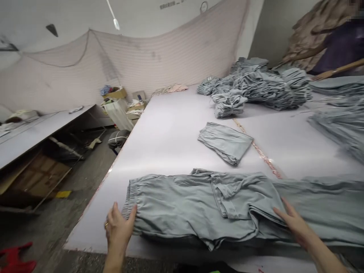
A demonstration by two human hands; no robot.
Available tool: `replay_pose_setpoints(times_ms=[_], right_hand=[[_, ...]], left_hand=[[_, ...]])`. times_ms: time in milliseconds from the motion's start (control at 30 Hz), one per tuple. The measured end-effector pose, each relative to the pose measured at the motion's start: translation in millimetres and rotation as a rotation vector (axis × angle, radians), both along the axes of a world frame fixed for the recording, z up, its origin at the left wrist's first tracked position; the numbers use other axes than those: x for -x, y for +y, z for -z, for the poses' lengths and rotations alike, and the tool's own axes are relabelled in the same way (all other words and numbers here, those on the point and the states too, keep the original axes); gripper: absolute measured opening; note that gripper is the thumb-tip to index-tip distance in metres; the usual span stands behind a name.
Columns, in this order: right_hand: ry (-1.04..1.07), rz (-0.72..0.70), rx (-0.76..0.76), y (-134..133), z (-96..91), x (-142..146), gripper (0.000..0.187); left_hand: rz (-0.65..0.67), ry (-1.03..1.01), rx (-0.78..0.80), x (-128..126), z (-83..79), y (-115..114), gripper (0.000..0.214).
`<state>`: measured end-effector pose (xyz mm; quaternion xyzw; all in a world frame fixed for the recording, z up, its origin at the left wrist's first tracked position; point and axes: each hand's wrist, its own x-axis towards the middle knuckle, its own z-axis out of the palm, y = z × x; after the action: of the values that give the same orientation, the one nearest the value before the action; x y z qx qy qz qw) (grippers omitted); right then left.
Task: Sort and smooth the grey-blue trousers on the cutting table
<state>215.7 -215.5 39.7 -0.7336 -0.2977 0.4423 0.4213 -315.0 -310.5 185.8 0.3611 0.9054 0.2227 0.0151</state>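
Grey-blue trousers [199,204] lie spread lengthwise across the near edge of a white table [167,132], waistband to the left. My left hand [118,227] rests at the elastic waistband, thumb touching the cloth and fingers apart. My right hand [294,223] lies flat and open on the trouser leg, just right of a folded-over flap of fabric. A folded grey garment [226,142] sits alone further back on the table.
A heap of the same grey garments [256,85] fills the far right, with more stacks [341,113] along the right edge. Another person in dark clothing [338,45] stands behind them. A second table [36,129], boxes and floor lie to the left.
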Motion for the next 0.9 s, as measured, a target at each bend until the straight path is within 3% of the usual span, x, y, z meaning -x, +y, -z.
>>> replay_pose_setpoints(times_ms=[67,167,233,333,400,500,567,633,767,900], right_hand=[[0.091,0.015,-0.006,3.9,-17.5,5.8,0.091],[0.173,-0.013,-0.048,13.4,-50.4,17.9,0.076],[0.172,-0.077,-0.135,18.2,-69.2,23.6,0.063],[0.060,-0.265,-0.230,21.4,-84.8,24.4,0.061],[-0.179,-0.349,-0.184,22.0,-86.1,21.6,0.060],[-0.678,-0.389,-0.007,22.3,-77.0,18.3,0.046],[-0.886,-0.459,0.079,22.6,-67.4,17.2,0.037],[-0.972,-0.498,0.025,22.7,-59.7,14.3,0.033],[-1.042,-0.313,-0.328,15.8,-63.5,1.9,0.028],[-0.834,0.023,-0.477,-11.5,-88.9,-6.2,0.027]], left_hand=[[0.002,-0.170,0.151,14.4,-5.2,-2.5,0.088],[0.116,-0.148,0.215,23.9,-8.1,-1.1,0.090],[0.266,-0.143,0.205,29.5,-11.9,-3.6,0.084],[0.538,-0.236,0.147,45.2,-19.3,-16.3,0.061],[0.730,-0.260,0.170,58.5,-21.4,-26.4,0.057],[0.955,-0.144,0.294,74.5,-15.8,-32.0,0.066],[1.028,0.002,0.314,81.3,-8.5,-26.3,0.064],[1.073,0.112,0.269,85.8,-3.4,-15.2,0.056],[1.118,0.197,0.164,89.1,-13.1,5.4,0.040],[1.102,0.206,-0.023,90.8,-46.0,9.2,0.026]])
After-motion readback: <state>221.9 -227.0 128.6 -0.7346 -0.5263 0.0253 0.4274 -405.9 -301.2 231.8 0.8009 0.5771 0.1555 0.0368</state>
